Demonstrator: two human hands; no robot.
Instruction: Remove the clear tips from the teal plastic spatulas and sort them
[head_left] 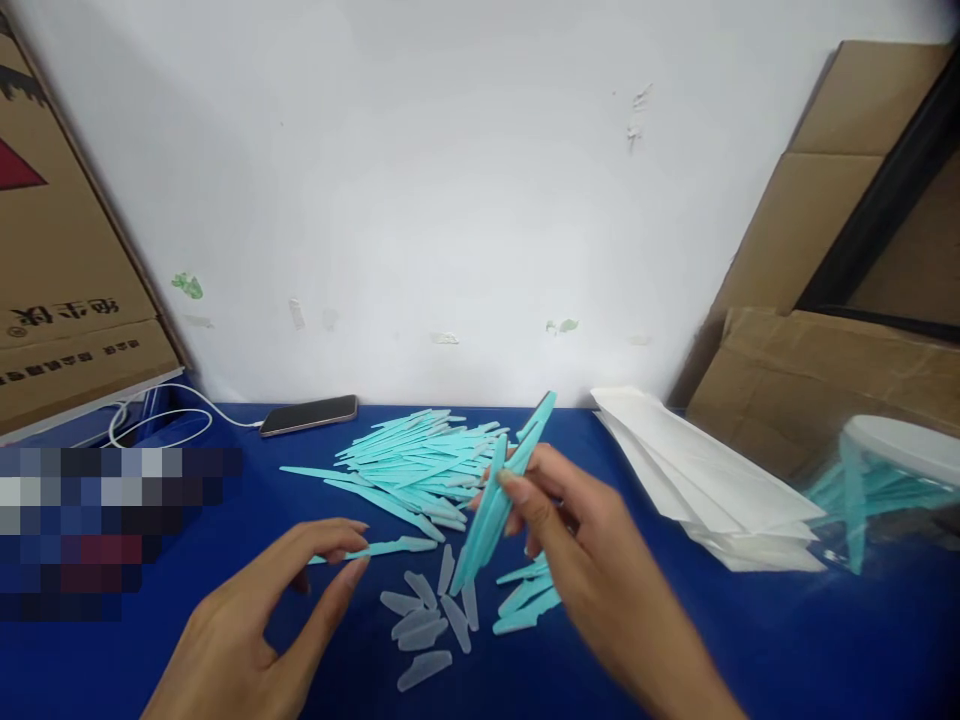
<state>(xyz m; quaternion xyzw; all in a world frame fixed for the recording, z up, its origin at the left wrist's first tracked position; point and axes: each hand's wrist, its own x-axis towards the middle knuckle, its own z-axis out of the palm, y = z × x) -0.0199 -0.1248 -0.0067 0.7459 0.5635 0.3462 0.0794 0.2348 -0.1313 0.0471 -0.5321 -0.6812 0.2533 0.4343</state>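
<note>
My right hand (574, 525) is closed around several turquoise razors (491, 510), held upright at a slant above the blue table. My left hand (289, 600) is at the left, thumb and fingertips curved with a gap between them, beside a single turquoise razor (401, 546) whose handle end passes behind the fingers. Behind the hands lies a large pile of turquoise razors (420, 455). Several translucent blade caps (424, 625) are scattered between the hands. A few more razors (529, 600) lie under my right hand, partly hidden by it.
A phone (309, 415) with a white cable (202, 400) lies at the back left. White paper sleeves (712, 480) are stacked at the right, beside a clear container (900, 470) of turquoise razors. Cardboard boxes (67, 220) flank the blue table (360, 680).
</note>
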